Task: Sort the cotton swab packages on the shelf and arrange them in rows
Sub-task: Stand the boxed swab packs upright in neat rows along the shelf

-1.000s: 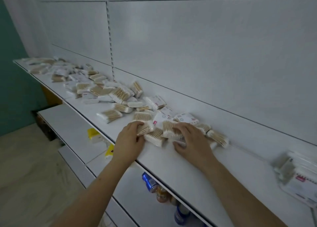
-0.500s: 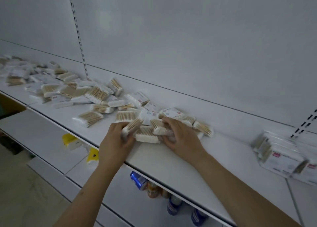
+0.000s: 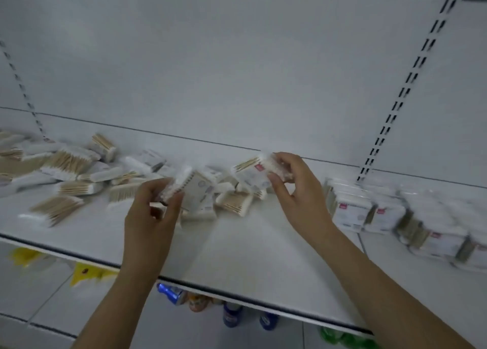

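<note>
While each hand (image 3: 150, 216) (image 3: 295, 187) pinches a swab pack (image 3: 195, 190) (image 3: 250, 173), loose packs (image 3: 66, 164) litter the white shelf (image 3: 250, 256).

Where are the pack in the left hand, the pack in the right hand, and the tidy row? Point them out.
Left-hand pack (image 3: 196, 190), head view, printed face.
Right-hand pack (image 3: 251, 173), head view, label.
Tidy row (image 3: 350, 211), head view, front pack's face.
</note>
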The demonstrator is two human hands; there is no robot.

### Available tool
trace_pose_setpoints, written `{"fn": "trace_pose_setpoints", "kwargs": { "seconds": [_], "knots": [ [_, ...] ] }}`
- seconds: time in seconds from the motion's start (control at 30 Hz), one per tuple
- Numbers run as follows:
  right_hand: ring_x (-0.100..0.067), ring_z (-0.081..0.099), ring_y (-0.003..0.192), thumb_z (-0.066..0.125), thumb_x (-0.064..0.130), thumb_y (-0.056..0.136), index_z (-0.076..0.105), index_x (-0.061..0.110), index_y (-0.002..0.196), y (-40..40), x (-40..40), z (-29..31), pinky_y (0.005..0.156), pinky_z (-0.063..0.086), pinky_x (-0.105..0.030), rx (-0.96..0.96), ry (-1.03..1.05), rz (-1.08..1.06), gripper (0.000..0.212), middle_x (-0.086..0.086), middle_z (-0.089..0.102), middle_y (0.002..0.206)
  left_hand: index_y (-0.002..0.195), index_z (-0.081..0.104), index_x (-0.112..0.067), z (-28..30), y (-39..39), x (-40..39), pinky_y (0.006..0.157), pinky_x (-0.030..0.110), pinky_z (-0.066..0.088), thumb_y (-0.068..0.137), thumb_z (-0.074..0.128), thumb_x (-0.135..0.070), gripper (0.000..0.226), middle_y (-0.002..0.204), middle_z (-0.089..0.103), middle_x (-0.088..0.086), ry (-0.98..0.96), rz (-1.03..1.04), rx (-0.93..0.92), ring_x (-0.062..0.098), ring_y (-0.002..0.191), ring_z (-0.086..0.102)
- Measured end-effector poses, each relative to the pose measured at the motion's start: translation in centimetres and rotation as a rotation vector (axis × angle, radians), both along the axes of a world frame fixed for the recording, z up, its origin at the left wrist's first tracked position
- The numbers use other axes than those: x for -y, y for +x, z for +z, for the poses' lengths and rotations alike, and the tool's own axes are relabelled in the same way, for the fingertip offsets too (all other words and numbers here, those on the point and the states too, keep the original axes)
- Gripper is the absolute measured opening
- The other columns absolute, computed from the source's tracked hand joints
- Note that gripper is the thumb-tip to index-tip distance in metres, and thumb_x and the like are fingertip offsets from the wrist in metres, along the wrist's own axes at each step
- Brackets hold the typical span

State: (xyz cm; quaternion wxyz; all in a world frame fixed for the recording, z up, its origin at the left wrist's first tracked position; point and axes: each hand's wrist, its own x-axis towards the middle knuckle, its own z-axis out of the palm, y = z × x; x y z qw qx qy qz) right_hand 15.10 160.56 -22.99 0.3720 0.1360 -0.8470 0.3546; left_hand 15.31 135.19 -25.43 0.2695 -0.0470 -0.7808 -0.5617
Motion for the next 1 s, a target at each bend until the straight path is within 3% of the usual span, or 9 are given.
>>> {"fn": "trace_pose_setpoints", "kwargs": {
  "seconds": [0.17, 0.3, 0.4, 0.57, 0.67, 0.73, 0.83, 0.9, 1.0],
  "knots": [
    [-0.001, 0.052, 0.102, 0.057, 0.023, 0.099, 0.061, 0.019, 0.118, 5.2, -8.4, -0.6, 0.088, 0.035, -0.008, 0.081, 0.089, -0.222, 0.02, 0.013, 0.056, 0.11, 0.103, 0.057, -0.043, 0.3, 0.7, -10.2, 0.061, 0.008, 0.042, 0.092, 0.066, -0.024, 0.024, 0.087, 0.059, -0.014, -0.068, -0.358, 0.017, 0.001, 0.07, 0.055],
    [0.006, 0.048, 0.095, 0.06, 0.015, 0.096, 0.066, 0.015, 0.115, 9.1, -14.7, -0.4, 0.083, 0.034, -0.002, 0.151, 0.159, -0.367, 0.019, 0.006, 0.053, 0.111, 0.106, 0.06, -0.032, -0.8, 0.7, -17.4, 0.061, 0.012, 0.04, 0.09, 0.068, -0.022, 0.02, 0.083, 0.06, -0.014, -0.208, -0.543, 0.029, -0.002, 0.065, 0.052],
    [0.007, 0.05, 0.087, 0.062, 0.015, 0.095, 0.067, 0.017, 0.113, 10.7, -18.0, -0.6, 0.077, 0.036, -0.005, 0.214, 0.197, -0.422, 0.019, 0.007, 0.055, 0.108, 0.104, 0.058, -0.031, -1.3, 0.8, -21.6, 0.061, 0.013, 0.036, 0.092, 0.066, -0.025, 0.016, 0.082, 0.058, -0.016, -0.291, -0.609, 0.002, -0.003, 0.067, 0.051],
    [-0.023, 0.058, 0.1, 0.074, 0.015, 0.081, 0.066, 0.02, 0.111, 9.6, -21.1, -2.8, 0.088, 0.042, -0.036, 0.335, 0.513, -0.497, 0.031, 0.002, 0.063, 0.107, 0.116, 0.057, -0.035, -2.8, 0.4, -25.7, 0.074, 0.022, 0.047, 0.095, 0.062, -0.025, 0.024, 0.102, 0.052, -0.01, -0.359, -0.581, 0.041, 0.001, 0.088, 0.056],
    [-0.023, 0.058, 0.095, 0.079, 0.026, 0.075, 0.062, 0.023, 0.11, 9.1, -22.1, -2.9, 0.095, 0.034, -0.034, 0.337, 0.559, -0.46, 0.039, 0.004, 0.061, 0.103, 0.126, 0.048, -0.03, -3.1, 0.3, -26.5, 0.074, 0.017, 0.045, 0.087, 0.071, -0.021, 0.046, 0.109, 0.052, -0.007, -0.379, -0.53, 0.131, 0.006, 0.091, 0.057],
    [-0.021, 0.058, 0.094, 0.081, 0.03, 0.075, 0.063, 0.024, 0.108, 8.8, -23.0, -2.5, 0.103, 0.028, -0.034, 0.296, 0.586, -0.441, 0.039, 0.005, 0.062, 0.1, 0.122, 0.045, -0.03, -3.0, 0.5, -27.0, 0.067, 0.009, 0.041, 0.085, 0.073, -0.02, 0.047, 0.102, 0.058, -0.009, -0.332, -0.494, 0.151, 0.004, 0.085, 0.058],
    [-0.02, 0.058, 0.093, 0.083, 0.03, 0.073, 0.064, 0.023, 0.106, 8.4, -24.1, -2.0, 0.109, 0.024, -0.035, 0.293, 0.596, -0.403, 0.039, 0.004, 0.063, 0.098, 0.117, 0.043, -0.029, -2.6, 0.8, -28.1, 0.065, 0.015, 0.045, 0.086, 0.072, -0.019, 0.044, 0.093, 0.059, -0.009, -0.306, -0.444, 0.169, 0.006, 0.076, 0.059],
    [-0.022, 0.058, 0.095, 0.082, 0.029, 0.073, 0.06, 0.02, 0.109, 8.3, -24.1, -1.5, 0.108, 0.027, -0.035, 0.374, 0.621, -0.349, 0.043, 0.003, 0.062, 0.1, 0.116, 0.044, -0.026, -2.7, 0.5, -28.8, 0.068, 0.02, 0.047, 0.085, 0.073, -0.018, 0.044, 0.096, 0.06, -0.004, -0.304, -0.42, 0.164, 0.009, 0.078, 0.059],
    [-0.022, 0.052, 0.107, 0.075, 0.038, 0.08, 0.052, 0.02, 0.119, 7.9, -23.7, 0.3, 0.11, 0.03, -0.038, 0.513, 0.743, -0.297, 0.049, 0.002, 0.053, 0.114, 0.124, 0.042, -0.026, -2.9, 0.3, -29.1, 0.072, 0.017, 0.049, 0.084, 0.075, -0.018, 0.053, 0.108, 0.056, -0.001, -0.325, -0.414, 0.136, 0.005, 0.088, 0.058]
  ]
}}
